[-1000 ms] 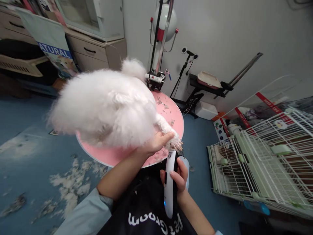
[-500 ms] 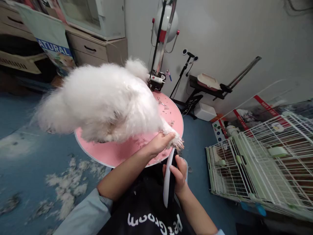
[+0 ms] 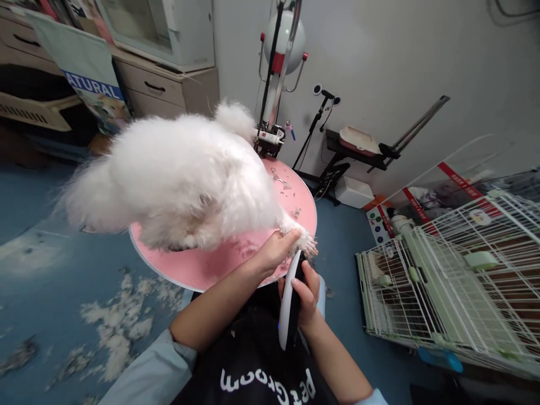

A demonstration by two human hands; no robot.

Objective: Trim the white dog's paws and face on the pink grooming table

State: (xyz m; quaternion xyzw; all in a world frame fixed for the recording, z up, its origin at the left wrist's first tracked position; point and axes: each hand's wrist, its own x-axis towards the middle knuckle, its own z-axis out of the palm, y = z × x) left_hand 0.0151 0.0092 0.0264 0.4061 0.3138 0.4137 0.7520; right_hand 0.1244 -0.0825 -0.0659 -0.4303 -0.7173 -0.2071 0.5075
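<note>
A fluffy white dog [image 3: 189, 169] stands on a round pink grooming table [image 3: 206, 267]. My left hand [image 3: 278, 247] is closed around the dog's paw [image 3: 304, 242], near the table's right edge, with the thumb on top. The paw's fur is clipped short and its toes are spread. In my right hand [image 3: 309, 292] is a white and black hair clipper [image 3: 290, 304], held upright. Its tip is at the underside of the paw, close to the toes; whether the blade touches is hard to tell.
Scissors [image 3: 277, 176] and hair scraps lie on the table's far side, by the grooming post [image 3: 276, 95]. Cut white fur [image 3: 120, 320] covers part of the floor at left. White wire cages [image 3: 447, 270] stand at right. A drawer cabinet [image 3: 169, 90] is behind.
The clipper has moved slightly up and left, closer under the paw. The dog's body has shifted a little. My left hand keeps its hold.
</note>
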